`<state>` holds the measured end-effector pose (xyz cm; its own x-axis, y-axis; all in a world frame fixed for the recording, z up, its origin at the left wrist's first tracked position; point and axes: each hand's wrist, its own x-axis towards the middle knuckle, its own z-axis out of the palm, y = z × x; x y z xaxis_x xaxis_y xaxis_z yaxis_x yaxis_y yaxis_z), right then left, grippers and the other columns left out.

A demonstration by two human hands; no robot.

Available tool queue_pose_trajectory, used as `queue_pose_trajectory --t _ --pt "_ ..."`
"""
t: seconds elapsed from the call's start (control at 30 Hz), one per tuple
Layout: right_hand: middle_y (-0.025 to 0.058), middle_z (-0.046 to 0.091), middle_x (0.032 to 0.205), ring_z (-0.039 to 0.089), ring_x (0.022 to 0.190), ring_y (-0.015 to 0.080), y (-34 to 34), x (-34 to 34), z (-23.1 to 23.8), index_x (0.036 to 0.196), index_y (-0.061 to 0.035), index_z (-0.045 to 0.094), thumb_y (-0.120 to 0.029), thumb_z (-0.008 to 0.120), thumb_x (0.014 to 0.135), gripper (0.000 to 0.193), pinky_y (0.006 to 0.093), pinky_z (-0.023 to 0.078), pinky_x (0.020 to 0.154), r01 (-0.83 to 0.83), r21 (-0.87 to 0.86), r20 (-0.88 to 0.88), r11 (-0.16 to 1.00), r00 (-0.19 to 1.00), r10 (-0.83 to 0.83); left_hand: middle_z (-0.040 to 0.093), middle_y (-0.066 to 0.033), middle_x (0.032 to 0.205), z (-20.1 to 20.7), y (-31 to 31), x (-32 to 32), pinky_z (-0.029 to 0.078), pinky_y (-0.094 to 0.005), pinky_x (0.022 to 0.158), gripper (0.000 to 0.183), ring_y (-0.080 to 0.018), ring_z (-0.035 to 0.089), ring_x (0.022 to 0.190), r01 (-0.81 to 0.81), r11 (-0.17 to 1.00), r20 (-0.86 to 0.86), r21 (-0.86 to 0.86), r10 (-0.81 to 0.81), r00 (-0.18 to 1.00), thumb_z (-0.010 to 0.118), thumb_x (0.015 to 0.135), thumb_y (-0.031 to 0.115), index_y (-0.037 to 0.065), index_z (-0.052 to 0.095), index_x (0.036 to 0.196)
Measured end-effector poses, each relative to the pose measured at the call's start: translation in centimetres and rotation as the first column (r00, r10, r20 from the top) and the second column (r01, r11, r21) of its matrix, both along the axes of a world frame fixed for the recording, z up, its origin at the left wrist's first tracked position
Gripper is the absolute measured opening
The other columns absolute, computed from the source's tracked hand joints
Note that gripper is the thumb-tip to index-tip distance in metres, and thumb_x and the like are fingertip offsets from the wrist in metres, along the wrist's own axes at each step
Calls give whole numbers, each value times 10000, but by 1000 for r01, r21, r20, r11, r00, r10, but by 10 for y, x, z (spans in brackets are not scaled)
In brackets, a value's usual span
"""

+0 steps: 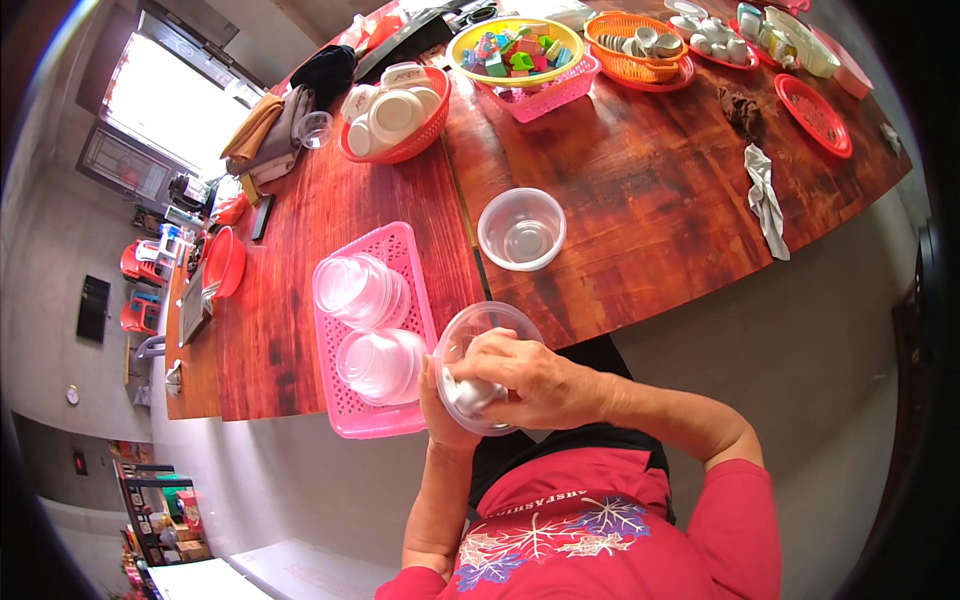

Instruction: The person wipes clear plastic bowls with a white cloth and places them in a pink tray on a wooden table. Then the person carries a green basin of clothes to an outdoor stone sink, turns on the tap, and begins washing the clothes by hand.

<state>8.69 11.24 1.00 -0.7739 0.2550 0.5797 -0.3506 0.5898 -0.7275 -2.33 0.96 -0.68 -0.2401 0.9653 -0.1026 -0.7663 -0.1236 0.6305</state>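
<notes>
Gripped in L hand [446,412]: clear plastic bowl [468,326], lower ctr; R hand [535,378] fingers inside, its hold can't tell.
Pink lattice basket [412,262] w/ 2 clear bowl stacks [378,366] just L; round clear tub [522,230] above, on glossy red-brown wood table [640,200]; yellow basket [457,52] w/ colorful blocks [522,50], upper ctr.

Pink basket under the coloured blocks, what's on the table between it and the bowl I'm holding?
In the head view, a clear plastic bowl stands between them, on the wooden table.
</notes>
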Motion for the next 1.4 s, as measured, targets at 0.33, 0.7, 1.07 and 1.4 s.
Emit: queue_pose_trajectory --t 0.33,0.7,1.07,1.4 --pt "119 590 863 612 763 285 0 6 0 949 -26 594 -142 632 701 276 391 507 614 105 266 369 958 907 -202 446 -169 1281 -6 -1 -2 380 -413 972 629 -277 478 1146 -13 999 -97 -52 7 995 320 911 489 33 316 1344" --pt "114 565 891 596 778 237 0 -1 8 1026 -21 542 -6 692 659 397 333 492 631 474 -185 -88 861 864 -495 452 -164 1254 2 -3 20 503 -389 755 608 -303 546 1003 -80 996 110 -50 85 990 373 901 523 69 360 1307" --pt "77 562 915 534 863 216 2 25 27 957 -104 622 -205 592 708 270 355 400 686 554 477 -149 682 816 -558 414 -161 1317 -1 -7 4 427 -442 911 721 -328 471 1139 -123 992 -102 -21 121 987 432 867 550 65 267 1373" --pt "122 570 818 574 878 278 10 36 12 955 -47 576 -110 606 747 218 379 464 686 -189 -46 252 981 948 194 465 -195 1201 -7 5 4 463 -421 866 697 -336 545 1021 -67 997 -210 24 71 975 485 852 497 77 260 1361"
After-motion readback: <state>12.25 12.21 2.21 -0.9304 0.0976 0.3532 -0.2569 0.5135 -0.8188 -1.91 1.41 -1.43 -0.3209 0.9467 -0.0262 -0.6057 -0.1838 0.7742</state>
